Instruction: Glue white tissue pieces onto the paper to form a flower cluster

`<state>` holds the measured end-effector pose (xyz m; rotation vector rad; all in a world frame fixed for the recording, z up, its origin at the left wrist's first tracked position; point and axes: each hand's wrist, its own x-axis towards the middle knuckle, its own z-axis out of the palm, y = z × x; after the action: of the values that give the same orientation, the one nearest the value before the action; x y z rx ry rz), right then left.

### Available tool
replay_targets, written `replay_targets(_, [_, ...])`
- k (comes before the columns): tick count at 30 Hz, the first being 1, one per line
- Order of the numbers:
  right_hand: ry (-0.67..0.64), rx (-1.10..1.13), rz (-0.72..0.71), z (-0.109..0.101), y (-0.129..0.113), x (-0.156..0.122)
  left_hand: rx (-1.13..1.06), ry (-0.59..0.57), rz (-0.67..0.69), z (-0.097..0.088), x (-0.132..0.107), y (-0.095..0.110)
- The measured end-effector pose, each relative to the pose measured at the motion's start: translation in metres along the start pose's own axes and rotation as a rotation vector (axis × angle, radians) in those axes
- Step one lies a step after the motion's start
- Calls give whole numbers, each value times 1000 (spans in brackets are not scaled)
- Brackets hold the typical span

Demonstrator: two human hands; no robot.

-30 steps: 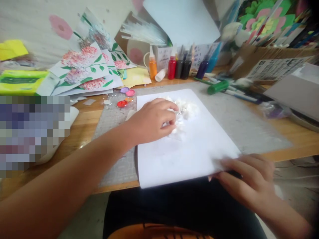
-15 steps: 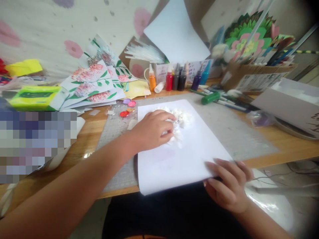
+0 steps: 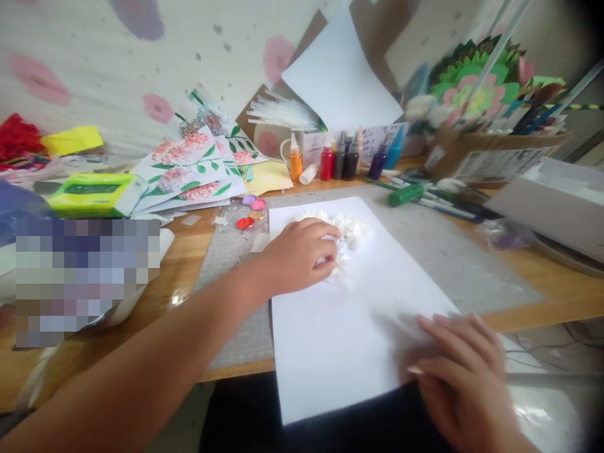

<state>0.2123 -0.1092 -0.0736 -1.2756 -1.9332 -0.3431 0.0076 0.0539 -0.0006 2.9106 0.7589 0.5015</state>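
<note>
A large white sheet of paper lies on the cutting mat, its near end overhanging the table edge. Near its far end is a cluster of crumpled white paper petals. My left hand rests over the left part of this cluster, fingers curved and apart, fingertips touching the petals; what lies under the palm is hidden. By the sheet's lower right edge is my right hand, its fingers stretched out and casting a shadow on the paper. It grips nothing that I can see.
Paint dabs sit left of the sheet. Behind stand paint bottles, and a green marker lies among brushes. Flower pictures and a yellow-green tissue pack are at left. A white box stands at right.
My right hand has let go of the sheet's near right edge and moved right and down. The sheet's near end now reaches lower in view. My left hand stays on the petals.
</note>
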Motion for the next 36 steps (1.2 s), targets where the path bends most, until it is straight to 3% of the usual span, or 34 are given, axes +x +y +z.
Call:
replay_targets(3, [-39,168,75,-21,9,21,-5,6,4,1,0,0])
replay_targets(6, [-114,1,-26,-30,16,54,-3,12,10,1,0,0])
replay_targets(10, [-388,-171,-207,-16,13,95,13,1,20,2,0,-1])
replay_targets(14, [-615,-267,-263,5,4,119,10,-8,30,2,0,-1])
replay_targets(36, [-640,-381,-265,12,1,125,3,2,46,4,1,-3])
